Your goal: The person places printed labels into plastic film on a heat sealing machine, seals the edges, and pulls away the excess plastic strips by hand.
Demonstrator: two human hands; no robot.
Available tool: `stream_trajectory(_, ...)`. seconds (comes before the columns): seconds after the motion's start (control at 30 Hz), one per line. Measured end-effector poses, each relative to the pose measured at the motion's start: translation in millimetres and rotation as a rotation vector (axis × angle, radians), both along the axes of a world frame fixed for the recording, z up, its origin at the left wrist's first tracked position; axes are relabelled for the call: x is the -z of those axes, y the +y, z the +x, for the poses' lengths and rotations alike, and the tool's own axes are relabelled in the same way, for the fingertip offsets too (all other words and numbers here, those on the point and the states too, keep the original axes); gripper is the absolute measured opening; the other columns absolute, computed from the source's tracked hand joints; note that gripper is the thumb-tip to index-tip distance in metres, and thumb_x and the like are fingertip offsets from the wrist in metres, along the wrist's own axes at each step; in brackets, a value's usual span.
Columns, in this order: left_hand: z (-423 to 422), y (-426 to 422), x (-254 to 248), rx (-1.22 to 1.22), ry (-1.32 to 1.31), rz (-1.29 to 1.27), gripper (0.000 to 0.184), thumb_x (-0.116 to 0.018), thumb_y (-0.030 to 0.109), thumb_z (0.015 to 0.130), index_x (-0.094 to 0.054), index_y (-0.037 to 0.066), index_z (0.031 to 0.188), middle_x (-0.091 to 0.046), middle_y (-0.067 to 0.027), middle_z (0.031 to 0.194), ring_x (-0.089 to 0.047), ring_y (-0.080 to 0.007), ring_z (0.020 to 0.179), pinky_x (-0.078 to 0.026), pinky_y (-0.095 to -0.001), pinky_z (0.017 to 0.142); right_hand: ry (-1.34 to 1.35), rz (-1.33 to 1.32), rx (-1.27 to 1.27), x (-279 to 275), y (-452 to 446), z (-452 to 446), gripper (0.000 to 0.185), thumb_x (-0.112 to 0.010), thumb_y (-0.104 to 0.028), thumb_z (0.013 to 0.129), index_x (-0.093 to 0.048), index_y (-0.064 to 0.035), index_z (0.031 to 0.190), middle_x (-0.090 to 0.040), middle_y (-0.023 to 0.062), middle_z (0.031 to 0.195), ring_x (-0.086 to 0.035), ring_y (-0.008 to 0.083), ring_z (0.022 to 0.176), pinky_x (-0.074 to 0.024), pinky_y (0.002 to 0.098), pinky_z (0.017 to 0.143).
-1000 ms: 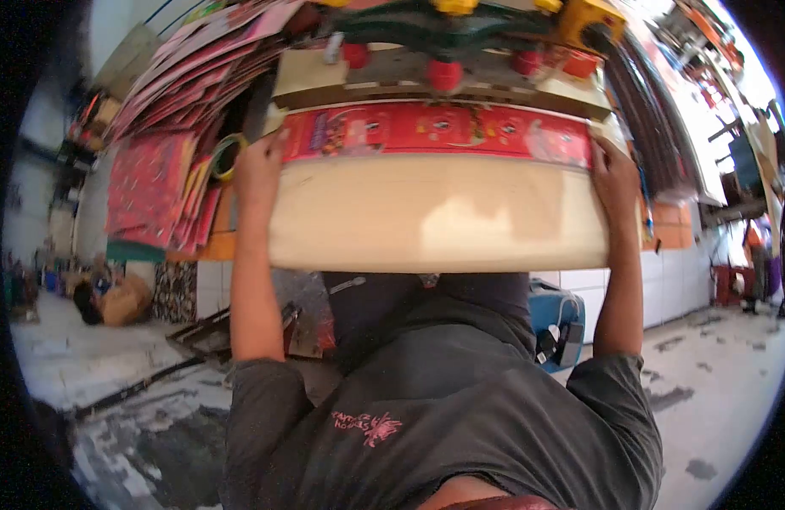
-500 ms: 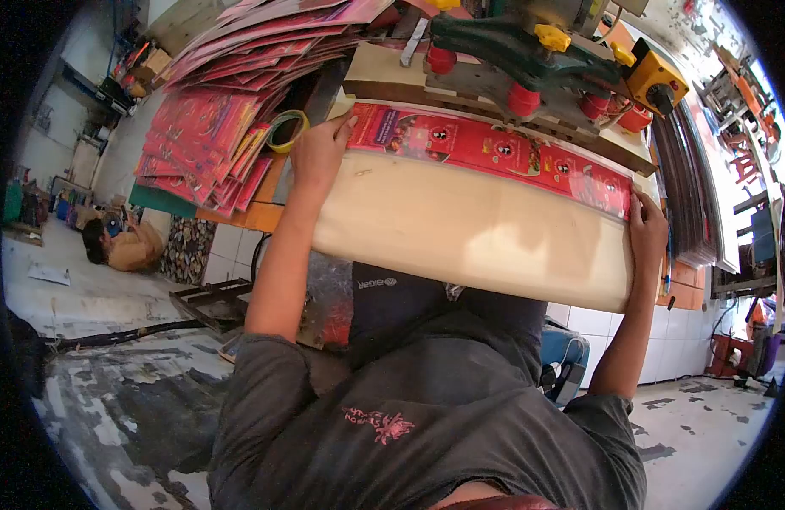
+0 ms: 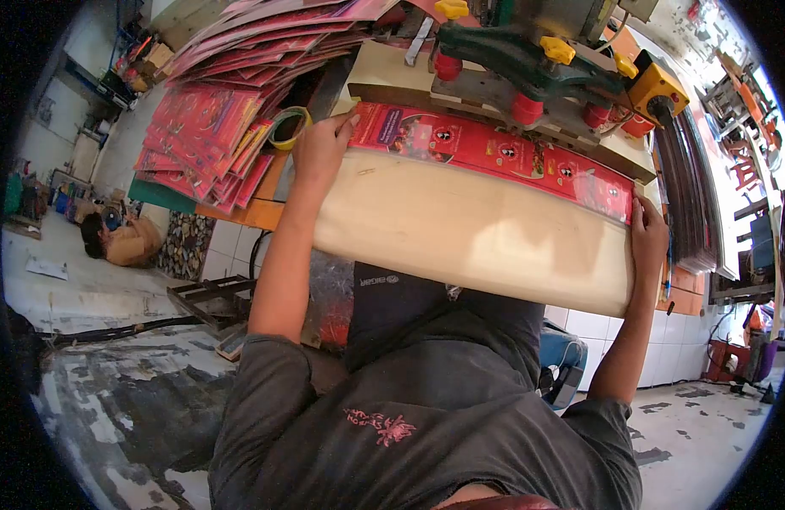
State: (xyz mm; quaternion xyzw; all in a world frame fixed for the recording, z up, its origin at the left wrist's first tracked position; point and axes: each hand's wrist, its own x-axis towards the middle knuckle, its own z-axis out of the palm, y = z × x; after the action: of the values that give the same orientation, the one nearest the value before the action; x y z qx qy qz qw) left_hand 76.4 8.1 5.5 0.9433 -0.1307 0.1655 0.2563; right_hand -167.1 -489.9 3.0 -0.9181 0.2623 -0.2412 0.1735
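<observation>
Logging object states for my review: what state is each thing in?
Red strip: lying flat
Left hand: at red strip's left end
Right hand: at red strip's right end
Cream surface: partly brightly lit
Printed sheets: piled, unevenly fanned
Tape roll: hole showing
Yellow box: knob setting unreadable

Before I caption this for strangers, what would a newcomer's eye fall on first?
Probably the red printed strip along the far edge of the cream board, left hand and right hand at its ends. Then the fanned red sheets at left, and the dark green bracket with yellow knobs beyond.
</observation>
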Motion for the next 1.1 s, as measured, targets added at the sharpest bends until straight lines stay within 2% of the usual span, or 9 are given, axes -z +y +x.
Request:
stream_trajectory(0.07,1,1,1,0.01,0.006,-0.013,0.04,-0.058,0.043,0.097,-0.074,0.008,0.111,-0.069,-0.0245,0.091,-0.067,-0.0421,0.085,-0.051,-0.0471,0.076,0.006,-0.008,-0.005,1,-2,-1,0.035,-0.056,-0.038,0.1,-0.07,-0.0177,0.124,-0.073,0.02,0.098,-0.072,0.0303,0.091,-0.053,0.0375,0.081)
stream_trajectory(0.13,0,0,0,0.015,-0.009,0.001,0.033,-0.059,0.039,0.097,-0.075,0.014,0.112,-0.069,-0.0226,0.083,-0.068,-0.0405,0.08,-0.052,-0.0473,0.071,-0.013,-0.007,-0.02,1,-1,-1,0.035,-0.056,-0.038,0.1,-0.07,-0.0176,0.124,-0.073,0.0204,0.098,-0.072,0.0303,0.092,-0.053,0.0375,0.081)
stream_trajectory(0.33,-1,0,-1,0.029,-0.041,0.014,0.032,-0.06,0.037,0.096,-0.075,0.013,0.111,-0.069,-0.0226,0.085,-0.067,-0.0406,0.08,-0.052,-0.0473,0.071,-0.04,-0.034,-0.043,5,-4,-1,0.035,-0.055,-0.038,0.1,-0.069,-0.0173,0.125,-0.071,0.0222,0.099,-0.072,0.0322,0.094,-0.053,0.0383,0.082)
stream_trajectory(0.47,-1,0,0,0.015,-0.027,0.016,0.032,-0.059,0.037,0.096,-0.075,0.014,0.111,-0.069,-0.0226,0.085,-0.068,-0.0405,0.081,-0.053,-0.0473,0.071,0.029,0.005,0.001,-2,1,-1,0.035,-0.055,-0.038,0.1,-0.069,-0.0171,0.125,-0.071,0.0216,0.1,-0.071,0.0339,0.094,-0.0527,0.0393,0.082)
stream_trajectory(0.77,1,3,3,0.053,-0.034,-0.036,0.035,-0.058,0.041,0.097,-0.075,0.016,0.112,-0.069,-0.0225,0.086,-0.068,-0.0404,0.082,-0.053,-0.0471,0.073,-0.015,-0.057,-0.017,6,-5,1,0.034,-0.055,-0.036,0.1,-0.07,-0.0167,0.124,-0.072,0.0205,0.102,-0.071,0.0344,0.095,-0.0526,0.0403,0.082)
stream_trajectory(0.87,-8,-2,-10,0.018,0.062,-0.014,0.033,-0.058,0.036,0.098,-0.074,0.01,0.112,-0.069,-0.0237,0.094,-0.067,-0.0407,0.086,-0.052,-0.0452,0.076,0.018,-0.029,-0.001,-1,1,0,0.033,-0.055,-0.035,0.1,-0.07,-0.0161,0.123,-0.071,0.0209,0.104,-0.07,0.0353,0.098,-0.0522,0.0402,0.084)
stream_trajectory(0.97,-6,-2,-7,0.001,0.117,0.001,0.035,-0.059,0.037,0.098,-0.074,0.01,0.112,-0.068,-0.0247,0.093,-0.067,-0.0414,0.086,-0.051,-0.0464,0.076,-0.021,-0.005,-0.049,-3,2,-2,0.034,-0.055,-0.034,0.1,-0.069,-0.0145,0.123,-0.071,0.0214,0.106,-0.069,0.0349,0.1,-0.0517,0.0396,0.086)
stream_trajectory(1.03,1,2,3,-0.001,0.023,0.007,0.038,-0.057,0.044,0.097,-0.074,0.013,0.111,-0.069,-0.0238,0.087,-0.067,-0.043,0.084,-0.051,-0.0476,0.073,-0.065,0.031,-0.094,4,0,2,0.034,-0.055,-0.033,0.1,-0.07,-0.0136,0.123,-0.071,0.0215,0.106,-0.069,0.0346,0.1,-0.0515,0.0395,0.086)
stream_trajectory(1.1,1,2,2,0.037,0.102,-0.055,0.041,-0.056,0.044,0.098,-0.073,0.009,0.111,-0.068,-0.0254,0.09,-0.066,-0.0441,0.086,-0.05,-0.0469,0.074,-0.081,0.057,-0.093,3,-3,-1,0.033,-0.056,-0.032,0.099,-0.07,-0.012,0.122,-0.07,0.0223,0.106,-0.07,0.0341,0.099,-0.0515,0.0392,0.086)
